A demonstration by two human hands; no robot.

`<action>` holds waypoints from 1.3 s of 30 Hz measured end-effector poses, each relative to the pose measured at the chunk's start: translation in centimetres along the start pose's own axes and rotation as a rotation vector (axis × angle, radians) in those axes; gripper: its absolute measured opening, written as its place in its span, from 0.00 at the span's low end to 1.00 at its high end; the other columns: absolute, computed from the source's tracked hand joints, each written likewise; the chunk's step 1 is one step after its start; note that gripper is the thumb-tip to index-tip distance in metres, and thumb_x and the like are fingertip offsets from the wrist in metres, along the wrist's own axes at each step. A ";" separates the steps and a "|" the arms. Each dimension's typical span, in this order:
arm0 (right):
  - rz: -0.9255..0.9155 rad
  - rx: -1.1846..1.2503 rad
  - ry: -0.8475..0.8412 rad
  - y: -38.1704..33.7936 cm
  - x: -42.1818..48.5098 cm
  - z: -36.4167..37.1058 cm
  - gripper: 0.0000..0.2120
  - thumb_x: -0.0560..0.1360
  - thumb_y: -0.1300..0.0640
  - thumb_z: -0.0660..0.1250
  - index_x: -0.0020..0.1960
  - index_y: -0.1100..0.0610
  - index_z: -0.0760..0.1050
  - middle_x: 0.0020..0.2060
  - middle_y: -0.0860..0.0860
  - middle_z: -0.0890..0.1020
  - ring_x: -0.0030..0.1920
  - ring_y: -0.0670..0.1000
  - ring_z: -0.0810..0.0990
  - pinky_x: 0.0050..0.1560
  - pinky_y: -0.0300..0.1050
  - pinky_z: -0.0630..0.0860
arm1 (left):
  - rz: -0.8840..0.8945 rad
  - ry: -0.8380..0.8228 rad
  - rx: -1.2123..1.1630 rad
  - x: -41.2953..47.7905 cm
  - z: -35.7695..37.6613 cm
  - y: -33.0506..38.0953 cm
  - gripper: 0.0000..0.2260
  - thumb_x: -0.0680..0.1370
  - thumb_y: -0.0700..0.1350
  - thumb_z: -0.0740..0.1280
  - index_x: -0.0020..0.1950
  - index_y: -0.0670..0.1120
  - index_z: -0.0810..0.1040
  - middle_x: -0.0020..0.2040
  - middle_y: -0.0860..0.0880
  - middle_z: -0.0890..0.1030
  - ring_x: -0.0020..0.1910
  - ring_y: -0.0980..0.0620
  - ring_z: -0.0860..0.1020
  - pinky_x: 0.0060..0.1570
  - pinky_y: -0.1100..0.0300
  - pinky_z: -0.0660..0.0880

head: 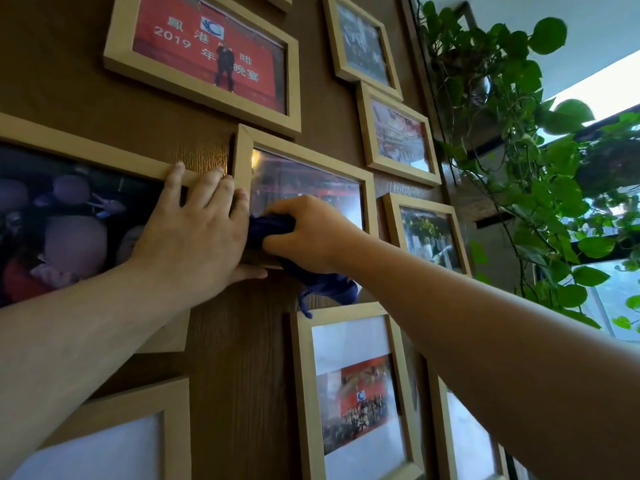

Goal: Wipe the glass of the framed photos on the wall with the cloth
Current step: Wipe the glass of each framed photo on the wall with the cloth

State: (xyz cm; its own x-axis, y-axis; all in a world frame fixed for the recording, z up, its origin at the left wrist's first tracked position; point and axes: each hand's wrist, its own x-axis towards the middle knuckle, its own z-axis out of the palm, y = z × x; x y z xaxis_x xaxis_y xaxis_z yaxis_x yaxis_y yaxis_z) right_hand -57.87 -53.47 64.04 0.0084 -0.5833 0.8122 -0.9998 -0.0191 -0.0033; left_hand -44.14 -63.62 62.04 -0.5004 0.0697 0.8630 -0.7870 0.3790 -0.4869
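Note:
Several light wooden photo frames hang on a dark wood wall. My right hand [308, 230] is shut on a dark blue cloth [273, 230] and presses it against the lower left of the glass of the middle frame [367, 188]. A loose end of the cloth hangs down below that frame. My left hand [194, 233] lies flat with spread fingers over the left edge of the middle frame and the right end of the big frame [86, 150] beside it, holding nothing.
A red-banner photo frame [291, 77] hangs above, with three smaller frames [363, 123] stacked at the right and more frames [304, 393] below. A trailing green plant [540, 188] hangs at the right beside a window.

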 end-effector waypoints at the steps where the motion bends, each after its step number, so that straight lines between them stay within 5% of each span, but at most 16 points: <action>1: -0.001 0.001 -0.011 -0.1 0.0 -0.1 0.09 0.74 0.49 0.65 0.54 0.45 0.73 0.44 0.47 0.78 0.42 0.45 0.76 0.43 0.41 0.74 | 0.001 0.006 0.005 0.0 0.0 0.1 0.46 0.67 0.73 0.55 0.73 0.40 0.61 0.73 0.37 0.65 0.74 0.39 0.59 0.71 0.35 0.54; 5: 0.014 -0.038 -0.084 1.0 -0.7 -0.6 0.15 0.75 0.48 0.64 0.62 0.46 0.73 0.48 0.48 0.77 0.43 0.45 0.75 0.41 0.38 0.71 | -0.008 0.009 0.026 0.1 0.0 0.1 0.46 0.67 0.73 0.57 0.73 0.39 0.62 0.72 0.37 0.66 0.74 0.39 0.59 0.71 0.35 0.54; 16: 0.190 -0.135 -0.042 7.7 -3.5 -2.1 0.12 0.72 0.48 0.65 0.55 0.47 0.76 0.41 0.45 0.78 0.41 0.46 0.76 0.45 0.45 0.76 | 0.012 0.023 0.037 0.0 0.1 0.2 0.46 0.67 0.71 0.61 0.71 0.36 0.64 0.71 0.34 0.67 0.74 0.38 0.60 0.70 0.34 0.55; 23: 0.198 -0.419 0.103 10.0 -6.0 -1.7 0.16 0.71 0.44 0.64 0.58 0.42 0.70 0.47 0.46 0.75 0.42 0.48 0.74 0.42 0.47 0.74 | 0.025 -0.008 0.046 -0.4 -1.0 -0.1 0.47 0.68 0.73 0.57 0.75 0.39 0.57 0.75 0.37 0.61 0.76 0.40 0.55 0.72 0.36 0.53; 29: 0.109 -0.397 0.268 5.7 -7.0 -0.7 0.21 0.72 0.46 0.64 0.64 0.42 0.67 0.52 0.47 0.73 0.44 0.49 0.73 0.41 0.50 0.76 | 0.072 -0.006 0.039 -2.5 -3.8 -4.3 0.49 0.67 0.75 0.45 0.76 0.40 0.53 0.77 0.38 0.59 0.77 0.41 0.55 0.73 0.36 0.52; 39: -0.062 -0.336 0.313 -7.1 -2.8 1.9 0.24 0.72 0.47 0.64 0.67 0.45 0.64 0.52 0.47 0.70 0.44 0.49 0.73 0.38 0.44 0.68 | 0.053 -0.084 0.102 -9.6 -4.4 -16.5 0.50 0.68 0.77 0.43 0.74 0.39 0.61 0.74 0.37 0.66 0.74 0.39 0.61 0.71 0.37 0.58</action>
State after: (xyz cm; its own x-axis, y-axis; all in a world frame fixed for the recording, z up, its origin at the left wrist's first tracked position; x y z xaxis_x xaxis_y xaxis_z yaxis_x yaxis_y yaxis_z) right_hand -50.79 -53.27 60.71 0.1144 -0.3148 0.9422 -0.9481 0.2486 0.1982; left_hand -24.74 -66.44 62.34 -0.5676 0.0082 0.8233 -0.7890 0.2803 -0.5467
